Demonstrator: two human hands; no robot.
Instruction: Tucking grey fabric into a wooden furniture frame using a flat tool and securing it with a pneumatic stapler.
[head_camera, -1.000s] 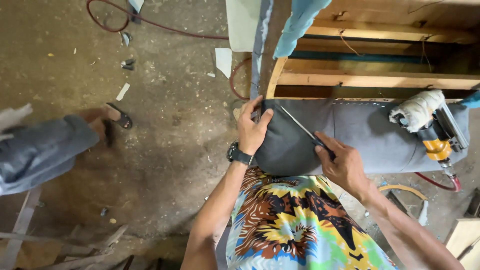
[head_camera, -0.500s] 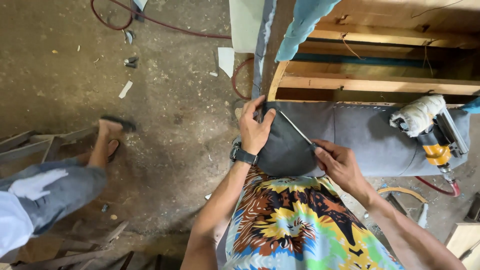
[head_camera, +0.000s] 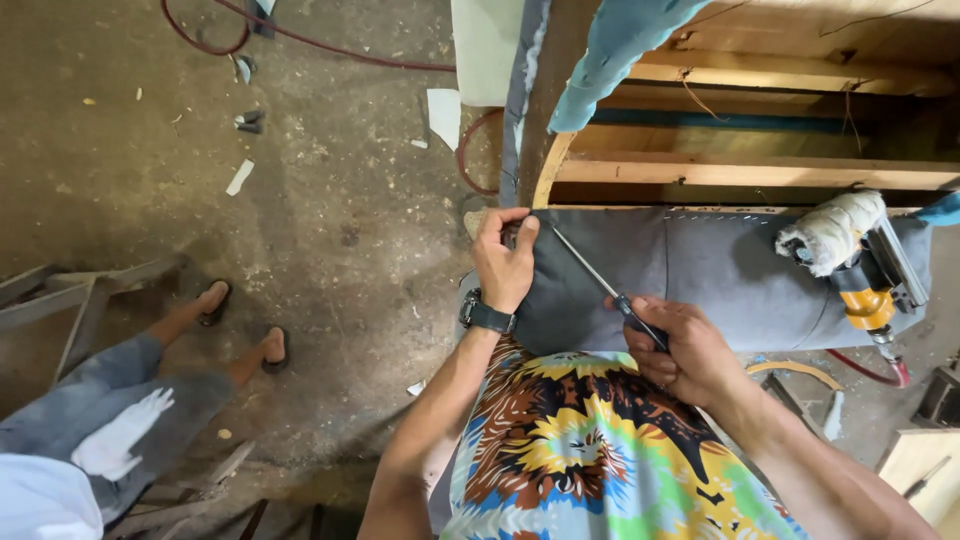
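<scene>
From the head camera, looking down: the left hand (head_camera: 505, 262) pinches the corner of the grey fabric (head_camera: 700, 275) where it wraps over the end of the wooden frame (head_camera: 745, 170), fingers closed on the folded edge and thumb pressed on top. The right hand (head_camera: 682, 350) is wrapped tight around the dark handle of a thin screwdriver (head_camera: 590, 277), whose shaft runs up and left so its tip sits just beside the left thumb, at the fabric's corner. A row of small staples lines the fabric's top edge along the rail. A pneumatic stapler (head_camera: 862, 268) with a cloth-wrapped handle lies on the fabric to the right, well apart from both hands. On the concrete floor (head_camera: 330, 230) to the left stands another person's pair of sandalled feet (head_camera: 240, 325). To work this corner well, I would judge that the left hand should keep the fold taut and flat while the tip is kept low and angled away from the thumb.
</scene>
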